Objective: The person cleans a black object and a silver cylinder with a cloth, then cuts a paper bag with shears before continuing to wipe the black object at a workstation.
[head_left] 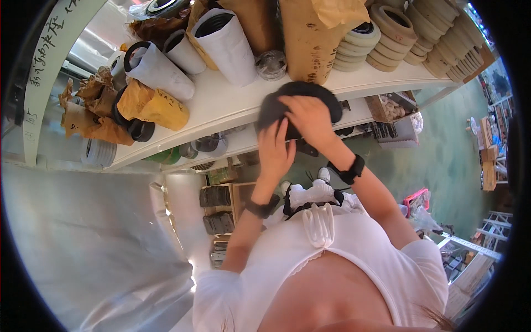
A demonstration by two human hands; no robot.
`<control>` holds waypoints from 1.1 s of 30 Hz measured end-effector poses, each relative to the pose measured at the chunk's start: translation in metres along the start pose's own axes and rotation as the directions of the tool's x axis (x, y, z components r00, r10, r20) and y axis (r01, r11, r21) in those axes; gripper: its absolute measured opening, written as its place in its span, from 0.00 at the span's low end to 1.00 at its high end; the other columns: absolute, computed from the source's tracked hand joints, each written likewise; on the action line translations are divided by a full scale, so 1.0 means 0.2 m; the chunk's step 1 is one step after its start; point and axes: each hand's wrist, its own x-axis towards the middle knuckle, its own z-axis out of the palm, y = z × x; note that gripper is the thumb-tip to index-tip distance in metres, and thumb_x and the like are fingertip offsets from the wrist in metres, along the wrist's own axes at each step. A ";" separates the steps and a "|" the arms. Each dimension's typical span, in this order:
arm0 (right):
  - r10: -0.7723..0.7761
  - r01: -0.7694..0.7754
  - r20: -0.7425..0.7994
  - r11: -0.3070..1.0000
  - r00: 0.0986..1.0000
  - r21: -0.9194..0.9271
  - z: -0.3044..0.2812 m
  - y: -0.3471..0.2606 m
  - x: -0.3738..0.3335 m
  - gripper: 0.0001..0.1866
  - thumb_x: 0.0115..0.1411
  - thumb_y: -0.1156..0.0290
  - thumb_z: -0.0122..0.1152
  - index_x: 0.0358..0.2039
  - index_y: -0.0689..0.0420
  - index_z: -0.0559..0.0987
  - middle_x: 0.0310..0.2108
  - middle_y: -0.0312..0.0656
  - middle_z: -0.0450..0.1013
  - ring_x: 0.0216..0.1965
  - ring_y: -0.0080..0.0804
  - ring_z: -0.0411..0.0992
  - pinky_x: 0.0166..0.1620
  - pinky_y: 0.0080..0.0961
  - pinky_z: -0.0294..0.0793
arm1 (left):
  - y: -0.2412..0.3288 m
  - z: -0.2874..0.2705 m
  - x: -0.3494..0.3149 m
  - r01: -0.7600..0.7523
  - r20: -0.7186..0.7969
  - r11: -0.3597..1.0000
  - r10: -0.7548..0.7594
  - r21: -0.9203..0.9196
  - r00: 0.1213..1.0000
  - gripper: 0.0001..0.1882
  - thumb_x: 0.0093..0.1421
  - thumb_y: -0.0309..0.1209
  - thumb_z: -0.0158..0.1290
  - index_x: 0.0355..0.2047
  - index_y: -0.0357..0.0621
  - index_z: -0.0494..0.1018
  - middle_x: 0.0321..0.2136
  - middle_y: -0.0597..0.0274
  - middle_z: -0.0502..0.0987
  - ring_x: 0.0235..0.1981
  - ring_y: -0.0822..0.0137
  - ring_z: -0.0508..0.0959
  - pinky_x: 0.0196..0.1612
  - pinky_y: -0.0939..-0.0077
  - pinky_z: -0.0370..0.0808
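In front of the shelf edge, both hands are on a black round object [325, 98], thick and disc-like, partly blurred; its exact kind I cannot make out. My right hand [311, 119] lies across its top and near side with fingers bent over it. Lower and to the left, my left hand [275, 152] presses its fingers against the near left side, thumb toward the right hand. Both hands cover part of the object. Just behind it on the shelf stand a small clear-wrapped round part [271, 65] and a tall brown paper-wrapped roll [310, 47].
The white shelf [232, 102] holds white-wrapped cylinders [227, 47], a yellow paper-wrapped roll [157, 105] and stacks of beige rings [390, 39]. A lower shelf carries a cardboard box [384, 108] of small parts. Silvery sheeting [99, 232] hangs at left; green floor [392, 171] lies right.
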 end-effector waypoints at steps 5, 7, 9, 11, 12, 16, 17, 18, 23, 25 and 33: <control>0.016 -0.016 0.013 1.000 1.000 0.008 -0.09 0.08 -0.05 0.18 0.46 0.72 0.56 0.41 0.53 0.72 0.33 0.39 0.71 0.35 0.38 0.69 0.39 0.30 0.67 | 0.08 0.04 0.07 -0.058 -0.005 0.994 0.057 -0.091 0.998 0.28 0.46 0.27 0.55 0.50 0.42 0.62 0.48 0.49 0.62 0.40 0.47 0.67 0.42 0.59 0.66; 0.063 -0.063 0.004 0.998 0.998 0.028 -0.08 0.07 -0.06 0.18 0.47 0.73 0.56 0.42 0.53 0.72 0.33 0.40 0.71 0.36 0.38 0.69 0.40 0.30 0.67 | 0.09 0.00 0.09 -0.027 -0.006 0.984 0.027 -0.178 1.000 0.24 0.46 0.26 0.54 0.46 0.41 0.66 0.45 0.50 0.66 0.40 0.49 0.68 0.42 0.61 0.67; 0.077 -0.076 -0.016 0.996 0.997 0.042 -0.10 0.06 -0.06 0.18 0.47 0.74 0.56 0.42 0.53 0.72 0.32 0.40 0.71 0.35 0.38 0.69 0.39 0.31 0.67 | 0.06 -0.07 0.11 -0.075 -0.064 0.977 0.063 -0.199 0.996 0.21 0.46 0.25 0.53 0.44 0.40 0.68 0.43 0.51 0.68 0.41 0.51 0.69 0.42 0.61 0.67; 0.101 -0.096 -0.047 0.991 0.994 0.093 -0.10 0.04 -0.05 0.17 0.47 0.75 0.56 0.40 0.56 0.72 0.33 0.42 0.71 0.36 0.41 0.69 0.41 0.33 0.66 | -0.01 -0.15 0.12 -0.078 -0.173 0.974 0.041 -0.215 0.984 0.16 0.47 0.25 0.53 0.40 0.40 0.71 0.40 0.53 0.71 0.42 0.54 0.70 0.43 0.62 0.67; 0.087 -0.083 -0.042 0.992 0.995 0.095 -0.09 0.04 -0.04 0.17 0.47 0.75 0.56 0.40 0.56 0.72 0.33 0.42 0.71 0.37 0.41 0.69 0.41 0.32 0.66 | -0.04 -0.19 0.13 -0.037 -0.226 0.975 -0.014 -0.219 0.974 0.15 0.48 0.25 0.52 0.39 0.40 0.71 0.38 0.54 0.72 0.42 0.55 0.70 0.44 0.63 0.67; 0.047 -0.051 0.090 0.998 0.995 0.041 -0.02 -0.04 0.02 0.19 0.47 0.74 0.56 0.42 0.56 0.70 0.33 0.42 0.71 0.35 0.40 0.69 0.39 0.31 0.68 | -0.16 -0.31 0.26 0.141 -0.272 0.983 -0.168 -0.115 0.948 0.15 0.52 0.25 0.50 0.42 0.36 0.69 0.42 0.50 0.69 0.44 0.54 0.68 0.48 0.66 0.64; 0.043 -0.047 0.089 0.998 0.995 0.043 -0.01 -0.07 0.05 0.19 0.47 0.74 0.56 0.42 0.56 0.70 0.33 0.42 0.71 0.35 0.40 0.69 0.39 0.31 0.68 | -0.19 -0.33 0.29 0.174 -0.305 0.977 -0.205 -0.127 0.930 0.17 0.52 0.25 0.51 0.43 0.36 0.68 0.44 0.50 0.68 0.47 0.54 0.67 0.49 0.64 0.63; 0.052 -0.052 0.091 0.999 0.994 -0.004 0.02 -0.10 0.07 0.19 0.47 0.74 0.56 0.42 0.56 0.70 0.32 0.42 0.71 0.35 0.40 0.70 0.38 0.31 0.69 | -0.21 -0.34 0.30 0.174 -0.308 0.977 -0.205 -0.123 0.929 0.17 0.52 0.25 0.51 0.43 0.36 0.68 0.44 0.50 0.68 0.47 0.54 0.67 0.49 0.64 0.63; 0.007 -0.002 0.072 0.997 0.997 -0.073 0.11 -0.20 0.13 0.19 0.47 0.73 0.55 0.42 0.59 0.70 0.30 0.43 0.70 0.33 0.39 0.70 0.36 0.30 0.69 | -0.33 -0.47 0.35 0.430 -0.693 0.882 -0.188 0.193 0.696 0.42 0.48 0.33 0.59 0.57 0.32 0.47 0.55 0.41 0.51 0.55 0.49 0.55 0.56 0.61 0.54; -0.027 0.029 0.056 0.999 0.998 -0.039 0.17 -0.24 0.16 0.18 0.47 0.73 0.55 0.42 0.60 0.70 0.30 0.43 0.69 0.33 0.39 0.69 0.37 0.30 0.69 | -0.47 -0.53 0.35 0.446 -0.690 0.893 -0.292 0.051 0.662 0.46 0.46 0.35 0.61 0.57 0.32 0.45 0.55 0.40 0.49 0.55 0.48 0.55 0.56 0.61 0.54; -0.291 0.272 0.168 0.954 0.942 0.128 0.33 -0.36 0.30 0.18 0.47 0.73 0.54 0.42 0.59 0.70 0.31 0.41 0.70 0.35 0.37 0.69 0.39 0.29 0.68 | -0.59 -0.60 0.37 0.494 -0.505 0.848 -0.518 -0.194 0.690 0.46 0.45 0.40 0.62 0.56 0.29 0.48 0.53 0.42 0.56 0.52 0.54 0.62 0.53 0.65 0.60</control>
